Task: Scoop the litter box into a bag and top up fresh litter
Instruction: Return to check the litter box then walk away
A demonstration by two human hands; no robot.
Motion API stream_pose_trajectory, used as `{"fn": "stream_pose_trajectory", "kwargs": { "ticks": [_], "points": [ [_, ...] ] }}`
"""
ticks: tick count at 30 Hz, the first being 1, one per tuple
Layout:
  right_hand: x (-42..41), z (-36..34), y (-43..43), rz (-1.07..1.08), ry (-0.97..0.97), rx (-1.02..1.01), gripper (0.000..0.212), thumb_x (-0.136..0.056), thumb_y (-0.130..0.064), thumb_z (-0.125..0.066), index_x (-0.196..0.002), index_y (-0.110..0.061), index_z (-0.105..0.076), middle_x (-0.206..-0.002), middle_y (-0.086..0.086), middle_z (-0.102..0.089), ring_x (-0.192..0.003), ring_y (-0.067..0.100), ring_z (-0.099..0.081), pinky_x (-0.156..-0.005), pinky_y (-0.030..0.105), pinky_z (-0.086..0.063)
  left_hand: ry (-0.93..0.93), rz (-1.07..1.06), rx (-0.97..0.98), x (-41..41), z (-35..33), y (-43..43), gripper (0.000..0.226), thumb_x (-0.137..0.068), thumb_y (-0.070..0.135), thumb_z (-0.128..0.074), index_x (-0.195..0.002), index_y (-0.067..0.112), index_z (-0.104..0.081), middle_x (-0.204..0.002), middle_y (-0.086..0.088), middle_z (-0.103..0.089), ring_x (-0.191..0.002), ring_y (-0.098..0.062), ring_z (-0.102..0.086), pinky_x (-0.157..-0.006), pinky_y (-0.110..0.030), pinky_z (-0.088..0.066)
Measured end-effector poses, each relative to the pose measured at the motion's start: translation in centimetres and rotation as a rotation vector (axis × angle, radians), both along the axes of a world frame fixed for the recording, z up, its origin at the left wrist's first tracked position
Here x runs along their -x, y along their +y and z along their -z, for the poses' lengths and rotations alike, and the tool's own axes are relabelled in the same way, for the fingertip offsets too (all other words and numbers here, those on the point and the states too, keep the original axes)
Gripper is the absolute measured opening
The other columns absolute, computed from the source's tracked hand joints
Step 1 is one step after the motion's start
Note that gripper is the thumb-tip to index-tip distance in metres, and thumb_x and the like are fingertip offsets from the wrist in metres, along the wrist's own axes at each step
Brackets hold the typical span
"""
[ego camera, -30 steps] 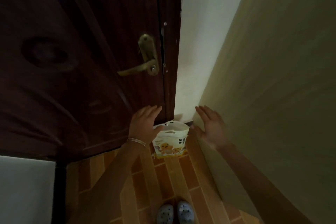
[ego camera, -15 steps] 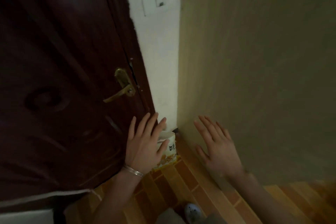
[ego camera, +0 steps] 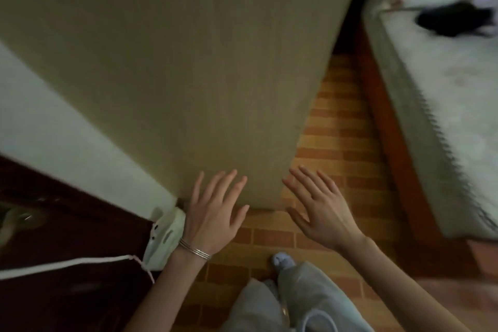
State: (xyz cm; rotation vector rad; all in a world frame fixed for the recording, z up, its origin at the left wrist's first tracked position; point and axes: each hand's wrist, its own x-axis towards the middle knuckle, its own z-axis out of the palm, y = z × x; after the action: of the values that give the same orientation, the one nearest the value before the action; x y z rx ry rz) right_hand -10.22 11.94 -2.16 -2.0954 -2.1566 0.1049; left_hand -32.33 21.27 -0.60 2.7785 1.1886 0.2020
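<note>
Head: white bag (ego camera: 164, 240) just beside left hand (ego camera: 213, 219).

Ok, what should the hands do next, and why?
Probably lower the left hand to the white bag and grip its handle hole. It and the right hand are both open and empty, and the bag sits right beside the left wrist.

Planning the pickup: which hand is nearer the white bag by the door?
The left hand, wearing silver bangles; the bag shows beside its wrist. The right hand, bare-wristed, is farther off.
</note>
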Motion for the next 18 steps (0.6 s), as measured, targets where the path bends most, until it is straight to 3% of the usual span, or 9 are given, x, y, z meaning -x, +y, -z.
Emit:
{"fn": "stream_pose_trajectory", "kwargs": {
  "ticks": [4, 7, 10, 15, 18],
  "points": [
    [-2.1, -0.2, -5.9, 0.238, 0.034, 0.002, 0.056, -0.091, -0.049, -0.037, -0.140, -0.022, -0.038, -0.147, 0.002, -0.037, -0.139, 0.020, -0.027, -0.112, 0.044, -0.020, 0.004, 0.228, 0.025, -5.1, -0.3, -1.4, 0.054, -0.089, 0.048, -0.034, -0.130, 0.020, -0.054, -0.133, -0.004, -0.055, -0.121, -0.024, -0.051, -0.103, -0.054, -0.036],
    [-3.6, -0.2, -10.2, 0.403, 0.071, -0.016, 0.054, -0.091, -0.046, -0.043, -0.139, -0.021, -0.040, -0.145, 0.003, -0.041, -0.136, 0.021, -0.033, -0.108, 0.050, -0.031, 0.004, 0.384, 0.043, -9.1, -0.4, -3.2, 0.053, -0.087, 0.047, -0.035, -0.129, 0.021, -0.055, -0.130, -0.003, -0.057, -0.119, -0.023, -0.053, -0.102, -0.055, -0.036],
    [-5.0, -0.1, -14.4, 0.555, 0.095, -0.024, 0.055, -0.091, -0.045, -0.045, -0.141, -0.024, -0.036, -0.146, 0.000, -0.039, -0.137, 0.019, -0.030, -0.109, 0.050, -0.029, 0.007, 0.543, 0.040, -13.0, -0.1, -5.3, 0.053, -0.087, 0.047, -0.036, -0.127, 0.020, -0.057, -0.126, -0.003, -0.060, -0.116, -0.023, -0.055, -0.100, -0.055, -0.039],
    [-6.9, 0.0, -22.2, 0.752, 0.088, -0.056, 0.052, -0.091, -0.043, -0.047, -0.139, -0.025, -0.039, -0.144, -0.002, -0.042, -0.136, 0.017, -0.033, -0.110, 0.046, -0.029, -0.013, 0.771, 0.056, -19.7, 0.1, -10.7, 0.048, -0.085, 0.045, -0.040, -0.118, 0.019, -0.064, -0.114, -0.003, -0.066, -0.104, -0.021, -0.062, -0.089, -0.042, -0.049],
    [-8.3, 0.0, -27.2, 0.858, 0.086, -0.084, 0.048, -0.091, -0.044, -0.042, -0.135, -0.024, -0.046, -0.139, -0.002, -0.048, -0.132, 0.016, -0.039, -0.107, 0.044, -0.034, -0.029, 0.895, 0.042, -23.8, 0.4, -14.8, 0.042, -0.081, 0.042, -0.060, -0.116, 0.019, -0.065, -0.111, -0.004, -0.067, -0.101, -0.021, -0.064, -0.085, -0.039, -0.051]
  ]
}}
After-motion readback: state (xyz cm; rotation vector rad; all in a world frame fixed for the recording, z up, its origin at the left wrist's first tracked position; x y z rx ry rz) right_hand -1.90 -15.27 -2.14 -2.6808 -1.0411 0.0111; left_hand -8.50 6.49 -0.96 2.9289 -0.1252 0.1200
